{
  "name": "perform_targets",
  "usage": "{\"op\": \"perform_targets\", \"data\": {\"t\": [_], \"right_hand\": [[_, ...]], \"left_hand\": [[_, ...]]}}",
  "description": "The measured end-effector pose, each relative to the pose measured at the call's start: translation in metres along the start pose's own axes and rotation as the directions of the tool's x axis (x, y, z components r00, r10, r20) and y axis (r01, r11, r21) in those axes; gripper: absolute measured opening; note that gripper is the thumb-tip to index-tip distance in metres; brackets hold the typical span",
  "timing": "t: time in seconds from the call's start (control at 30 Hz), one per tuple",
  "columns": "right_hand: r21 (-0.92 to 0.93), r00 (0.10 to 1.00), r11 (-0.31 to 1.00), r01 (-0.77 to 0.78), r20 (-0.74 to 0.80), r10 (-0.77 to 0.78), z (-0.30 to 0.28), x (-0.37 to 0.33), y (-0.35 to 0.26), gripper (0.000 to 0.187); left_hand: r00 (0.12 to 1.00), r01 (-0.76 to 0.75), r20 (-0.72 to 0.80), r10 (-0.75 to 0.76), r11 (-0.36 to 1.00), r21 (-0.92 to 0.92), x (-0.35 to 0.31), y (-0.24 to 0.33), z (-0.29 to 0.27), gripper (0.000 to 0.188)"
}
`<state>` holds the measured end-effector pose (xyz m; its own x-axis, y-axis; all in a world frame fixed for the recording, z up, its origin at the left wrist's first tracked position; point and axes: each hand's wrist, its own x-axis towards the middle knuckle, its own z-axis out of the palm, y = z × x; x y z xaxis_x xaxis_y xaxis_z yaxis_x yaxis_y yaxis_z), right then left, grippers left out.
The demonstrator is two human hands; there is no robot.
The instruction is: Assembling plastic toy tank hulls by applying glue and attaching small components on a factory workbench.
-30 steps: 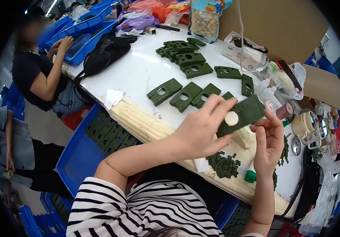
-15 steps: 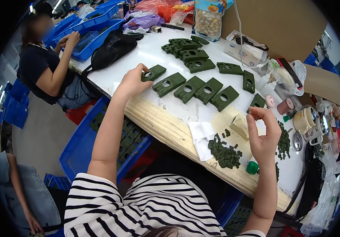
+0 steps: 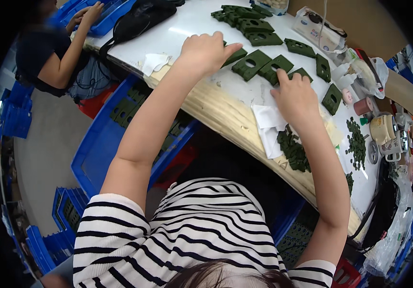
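A slanting row of dark green plastic parts, flat blocks with a round hole, lies on the white tabletop. My left hand is over the row's left end, its thumb stretched right along a partly covered green part. Its other fingertips are hidden, so a grip cannot be made out. At the row's right end, my right hand reaches down with fingers apart. Its fingertips touch or hover over the last green part, mostly covered by the hand. Two single green parts lie further right, and a stack of them is behind.
Small green pieces lie in piles beside a white cloth. Bottles, a cream mug and bags crowd the right side. A blue crate of green parts stands below the table edge. A person sits at the left.
The view has shifted, so the table sits higher. My right hand has moved from above the small pieces to the row's right end. My left hand now covers more of the left end.
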<state>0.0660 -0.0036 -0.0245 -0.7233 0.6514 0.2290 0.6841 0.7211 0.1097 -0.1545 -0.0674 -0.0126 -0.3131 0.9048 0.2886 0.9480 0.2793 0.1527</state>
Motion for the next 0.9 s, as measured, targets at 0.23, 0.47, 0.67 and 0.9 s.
{"op": "perform_targets", "data": {"t": [0.23,0.47,0.67,0.9], "right_hand": [[-0.090,0.997,0.996,-0.004,0.076,0.011,0.001,0.020,0.001,0.035],[0.047,0.985,0.999,0.017,0.174,-0.025,-0.016,0.015,-0.005,0.039],[0.106,0.982,0.992,0.066,0.172,-0.084,-0.020,0.010,-0.012,0.042],[0.094,0.990,0.992,0.087,0.106,-0.096,-0.024,0.005,-0.014,0.042]], "left_hand": [[0.922,0.016,0.366,-0.125,0.957,0.288,0.028,0.027,-0.007,0.087],[0.803,0.038,0.543,-0.246,0.930,0.366,0.036,0.030,-0.003,0.081],[0.747,0.094,0.593,-0.299,0.931,0.352,0.051,0.037,0.001,0.071],[0.608,0.077,0.741,-0.286,0.950,0.304,0.069,0.034,-0.011,0.051]]}}
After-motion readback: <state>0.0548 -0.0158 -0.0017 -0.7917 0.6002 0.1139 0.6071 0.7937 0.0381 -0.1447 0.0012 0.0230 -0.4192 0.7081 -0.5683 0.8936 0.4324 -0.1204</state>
